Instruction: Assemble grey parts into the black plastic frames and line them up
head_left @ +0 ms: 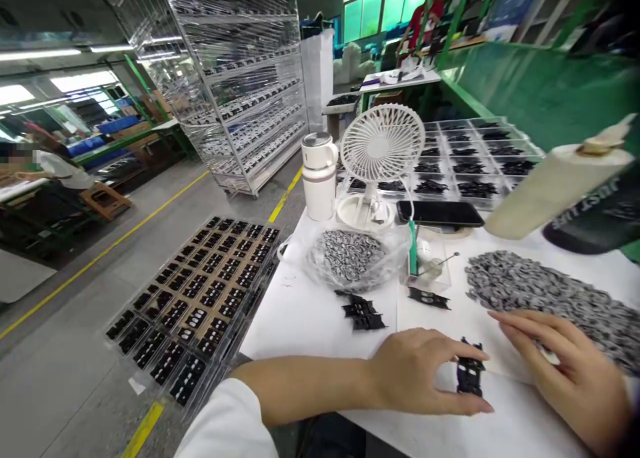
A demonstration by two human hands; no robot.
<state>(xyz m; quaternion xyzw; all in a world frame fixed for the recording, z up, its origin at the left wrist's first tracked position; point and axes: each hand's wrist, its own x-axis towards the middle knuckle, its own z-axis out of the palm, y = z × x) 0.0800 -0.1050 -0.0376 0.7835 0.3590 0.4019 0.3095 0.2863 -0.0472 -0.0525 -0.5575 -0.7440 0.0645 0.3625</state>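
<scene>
My left hand [417,371] rests on the white table [300,311] with its fingers pinched on a small black plastic part [470,373] that stands upright. My right hand [570,371] lies just right of the part, fingers curled; something small and white shows under them, too hidden to name. A heap of small grey metal pieces [545,295] spreads right behind my right hand. Several more black parts [363,313] lie in a loose stack ahead of my left hand, and one black part [429,299] sits apart beside a clear plastic box [430,268].
A clear bag of grey pieces [350,255], a white desk fan [380,151], a white flask [319,177] and a black phone [440,213] stand at the back. A white tube [555,188] looms right. Trays of black parts [195,298] sit left of the table; clear trays [470,158] behind.
</scene>
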